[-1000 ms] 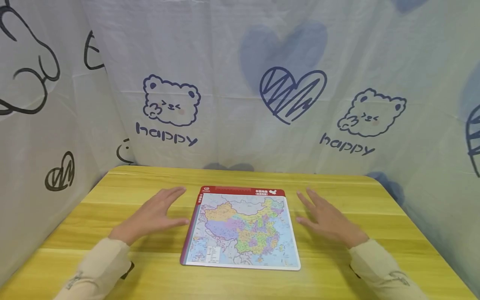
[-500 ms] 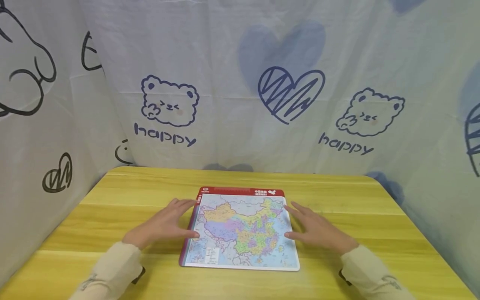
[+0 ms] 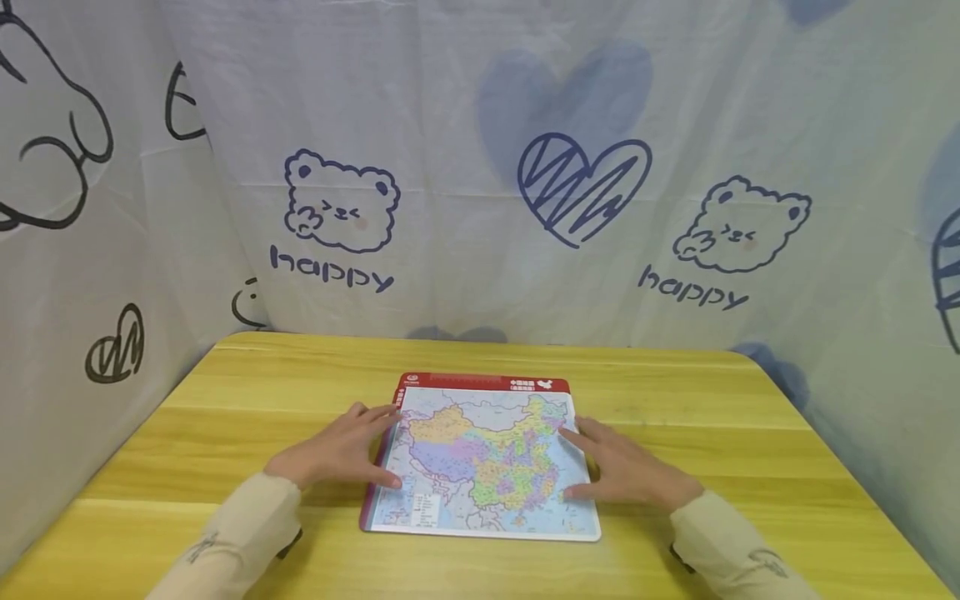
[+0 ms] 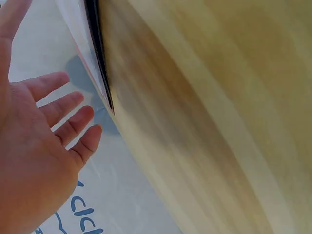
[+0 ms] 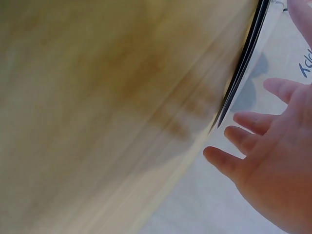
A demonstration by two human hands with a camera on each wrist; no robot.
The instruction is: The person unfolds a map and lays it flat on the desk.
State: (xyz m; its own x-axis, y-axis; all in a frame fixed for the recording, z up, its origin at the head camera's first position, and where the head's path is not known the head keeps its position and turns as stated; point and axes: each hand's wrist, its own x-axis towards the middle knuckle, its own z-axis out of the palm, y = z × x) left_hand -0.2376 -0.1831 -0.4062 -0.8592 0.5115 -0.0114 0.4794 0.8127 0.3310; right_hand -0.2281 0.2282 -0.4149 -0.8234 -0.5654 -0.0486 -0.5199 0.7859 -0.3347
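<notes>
A flat, colourful map board [image 3: 487, 450] with a red top strip lies on the wooden table. At its left edge is my left hand [image 3: 337, 450], thumb and fingers spread apart over the border. My right hand [image 3: 626, 467] is at the right edge in much the same pose. In the left wrist view the left hand [image 4: 44, 136] shows its palm, fingers parted and relaxed, beside the board's thin dark edge [image 4: 97, 48]. The right wrist view has the right hand [image 5: 273, 146] with fingers parted near the board's dark edge [image 5: 241, 68]. Whether the fingertips touch the board I cannot tell.
The yellow wood-grain table [image 3: 225, 400] has rounded far corners. Behind it hangs a pale cloth [image 3: 465, 250] printed with bears, hearts and the word "happy". More of this cloth closes off the left and right sides.
Both hands have moved inward and slightly nearer to me, from beside the board to over its left and right borders. The board has stayed in place.
</notes>
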